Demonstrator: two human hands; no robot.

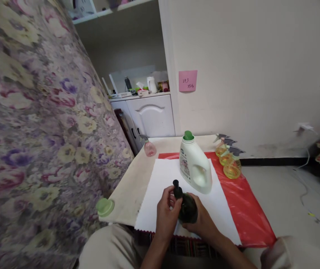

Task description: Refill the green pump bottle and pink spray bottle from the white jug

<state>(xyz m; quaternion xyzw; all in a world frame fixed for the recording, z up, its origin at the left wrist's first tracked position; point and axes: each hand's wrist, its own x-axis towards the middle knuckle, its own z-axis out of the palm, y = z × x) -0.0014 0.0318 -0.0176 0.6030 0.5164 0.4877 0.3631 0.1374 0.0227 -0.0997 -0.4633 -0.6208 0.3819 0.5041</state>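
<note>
We are observing both hands working at the near edge of the table [127,183]. The left hand [167,213] is gripping the black pump [177,191] at the top of a dark green bottle [188,212], its fingers bunching narrowly around the pump. The right hand [203,221] is wrapping the bottle's body from the other side. The bottle is sitting between the two hands, leaning slightly toward the left one. We are unable to tell whether the pump is threading onto the neck, or whether the bottle's base is touching the white sheet [151,201] below.

Just beyond the right hand, we are noting a pale jug [199,168] standing upright on the sheet, its handle facing right and a green spout [188,135] rising from its mouth. A red sheet [249,220] is lying partly under the white one and showing mostly to the right of the hands. Farther out on that side, three spray bottles [232,171] are standing in a row, holding yellow liquid. Beyond the left hand, a pink sprayer [150,148] is standing near the table's far left corner. Well to the left of the hands, a green cap [104,207] is resting at the table's near corner.
</note>
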